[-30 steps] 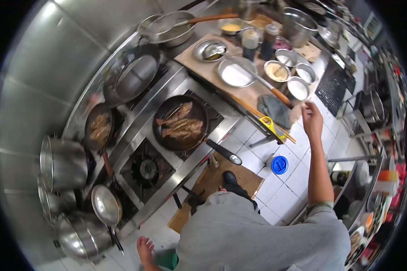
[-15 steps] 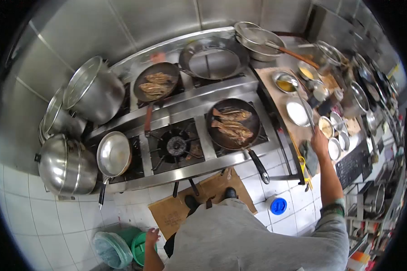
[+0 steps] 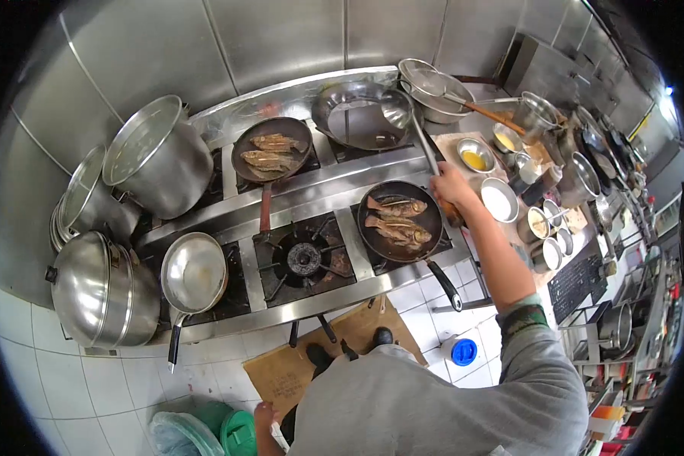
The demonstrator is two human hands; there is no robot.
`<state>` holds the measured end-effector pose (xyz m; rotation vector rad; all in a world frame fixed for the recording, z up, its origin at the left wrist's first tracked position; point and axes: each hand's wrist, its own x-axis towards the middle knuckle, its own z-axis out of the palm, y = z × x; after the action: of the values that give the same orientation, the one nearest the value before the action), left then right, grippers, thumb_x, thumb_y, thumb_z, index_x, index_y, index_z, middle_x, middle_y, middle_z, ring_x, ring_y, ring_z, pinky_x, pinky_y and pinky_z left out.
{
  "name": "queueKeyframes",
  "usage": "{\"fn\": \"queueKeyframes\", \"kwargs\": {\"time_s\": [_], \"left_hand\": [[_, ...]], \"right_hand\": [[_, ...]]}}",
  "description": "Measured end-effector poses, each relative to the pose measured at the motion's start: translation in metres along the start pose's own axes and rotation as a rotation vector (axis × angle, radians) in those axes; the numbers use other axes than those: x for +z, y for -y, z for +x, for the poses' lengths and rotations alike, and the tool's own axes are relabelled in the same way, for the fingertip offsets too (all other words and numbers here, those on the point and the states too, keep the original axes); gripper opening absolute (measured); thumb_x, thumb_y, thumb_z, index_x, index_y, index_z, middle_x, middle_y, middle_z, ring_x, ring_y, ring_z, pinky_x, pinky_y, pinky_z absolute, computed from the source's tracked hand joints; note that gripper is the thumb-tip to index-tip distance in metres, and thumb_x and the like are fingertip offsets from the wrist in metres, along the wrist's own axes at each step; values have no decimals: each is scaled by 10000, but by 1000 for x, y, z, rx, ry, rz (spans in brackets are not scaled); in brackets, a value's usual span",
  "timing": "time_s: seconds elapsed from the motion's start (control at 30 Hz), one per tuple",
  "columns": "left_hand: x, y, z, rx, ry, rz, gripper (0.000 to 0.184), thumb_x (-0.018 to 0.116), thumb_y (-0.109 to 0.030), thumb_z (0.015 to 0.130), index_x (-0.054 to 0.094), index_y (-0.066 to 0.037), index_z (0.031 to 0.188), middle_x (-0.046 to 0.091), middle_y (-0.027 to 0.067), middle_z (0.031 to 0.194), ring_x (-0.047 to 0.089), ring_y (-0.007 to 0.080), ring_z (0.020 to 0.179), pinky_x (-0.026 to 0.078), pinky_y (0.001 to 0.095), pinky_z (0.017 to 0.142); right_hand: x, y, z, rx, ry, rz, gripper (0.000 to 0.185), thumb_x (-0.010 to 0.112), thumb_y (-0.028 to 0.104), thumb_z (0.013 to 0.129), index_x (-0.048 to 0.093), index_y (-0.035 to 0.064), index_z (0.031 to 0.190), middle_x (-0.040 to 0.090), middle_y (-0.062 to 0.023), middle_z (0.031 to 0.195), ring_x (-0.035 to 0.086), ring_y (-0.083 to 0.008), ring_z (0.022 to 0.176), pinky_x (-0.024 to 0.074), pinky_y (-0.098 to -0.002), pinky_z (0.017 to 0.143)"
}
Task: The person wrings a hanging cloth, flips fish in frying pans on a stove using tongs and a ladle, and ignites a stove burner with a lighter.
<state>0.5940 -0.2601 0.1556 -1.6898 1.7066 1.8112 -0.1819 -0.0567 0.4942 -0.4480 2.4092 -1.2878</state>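
My right hand [image 3: 450, 185] is closed around the handle of a metal ladle [image 3: 396, 109], whose bowl hangs over the edge of the large wok [image 3: 355, 120] at the back of the stove. Just below that hand, a black pan [image 3: 403, 245] holds browned fish [image 3: 397, 229]. Another pan [image 3: 260, 172] with fish [image 3: 270, 160] rests on the back burner to the left. My left hand [image 3: 265, 414] hangs low near the green bin, its fingers small and partly curled; whether they hold anything is not clear.
Large pots [image 3: 176, 171], a domed steamer [image 3: 91, 285] and a steel pan [image 3: 194, 272] stand at the left. The right-hand counter carries a bowl of yellow liquid [image 3: 475, 159], a bowl of white powder [image 3: 500, 201], bottles and several containers. A strainer [image 3: 427, 79] rests behind.
My right hand has moved from the counter to above the stove, carrying the ladle away from the bowls. The view has turned toward the stove. My left hand stays low.
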Motion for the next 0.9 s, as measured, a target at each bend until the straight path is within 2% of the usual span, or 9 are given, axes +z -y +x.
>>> {"fn": "queueKeyframes", "kwargs": {"time_s": [0.07, 0.23, 0.33, 0.37, 0.4, 0.47, 0.63, 0.73, 0.9], "left_hand": [[6, -62, -21, -133, -148, -151, 225, 566, -255, 885, 569, -99, 1047, 573, 14, 762, 575, 128, 642, 468, 281, 526], [-6, -25, -7, -60, -172, -163, 300, 569, -310, 895, 557, -95, 1103, 603, 22, 823, 594, 155, 685, 502, 323, 592], [-9, 33, -9, 156, -132, 105, 285, 556, -311, 888, 559, -55, 1012, 593, 53, 800, 580, 182, 608, 466, 320, 506], [-8, 50, -14, 111, -117, 142, 293, 546, -316, 889, 564, -41, 987, 594, 68, 802, 581, 192, 600, 461, 321, 490], [-6, 66, -19, 65, -100, 181, 305, 536, -321, 890, 568, -26, 962, 595, 84, 805, 583, 203, 592, 457, 323, 474], [3, 89, -29, -350, -86, 90, 344, 520, -344, 893, 583, -12, 956, 609, 117, 843, 607, 231, 646, 482, 350, 516], [10, 87, -49, 3, -71, 261, 305, 524, -316, 898, 586, -20, 934, 606, 98, 812, 602, 208, 639, 477, 332, 508], [3, 76, -24, 34, -53, 281, 283, 527, -299, 900, 588, -24, 921, 603, 87, 793, 599, 194, 636, 474, 322, 504], [-19, 47, 22, -48, 11, -293, 247, 530, -271, 905, 590, -31, 899, 600, 68, 762, 593, 171, 629, 469, 305, 496]], "right_hand": [[21, 21, 8, 70, 54, 1, 153, 551, 46, 808, 511, -32, 934, 530, -70, 647, 513, -162, 470, 438, -318, 385], [43, 18, 58, 209, 204, 372, 124, 547, 65, 817, 508, -21, 898, 535, -77, 640, 524, -162, 484, 445, -319, 406], [51, 53, 9, -119, -52, -427, 223, 556, 76, 802, 507, -42, 985, 614, -188, 722, 620, -292, 583, 497, -415, 504], [56, 19, 27, -281, -221, -677, 325, 523, 79, 796, 503, -42, 1097, 627, -305, 853, 638, -426, 780, 498, -498, 688], [59, 23, 20, -258, -224, -679, 349, 512, 76, 798, 495, -40, 1126, 620, -316, 872, 620, -445, 819, 482, -506, 734], [56, 47, -11, -212, -233, -682, 399, 491, 72, 800, 477, -34, 1185, 605, -340, 910, 585, -483, 897, 449, -521, 826], [48, 75, -52, -398, -223, -578, 519, 537, 75, 777, 434, -37, 1273, 589, -330, 1015, 564, -467, 990, 438, -494, 875], [60, 102, -80, -440, -161, -503, 522, 571, 94, 783, 448, -17, 1278, 596, -317, 1003, 588, -443, 956, 458, -453, 841], [108, 125, -86, -482, 0, -412, 506, 587, 115, 825, 454, 33, 1306, 636, -218, 832, 648, -274, 737, 490, -368, 691]]}}
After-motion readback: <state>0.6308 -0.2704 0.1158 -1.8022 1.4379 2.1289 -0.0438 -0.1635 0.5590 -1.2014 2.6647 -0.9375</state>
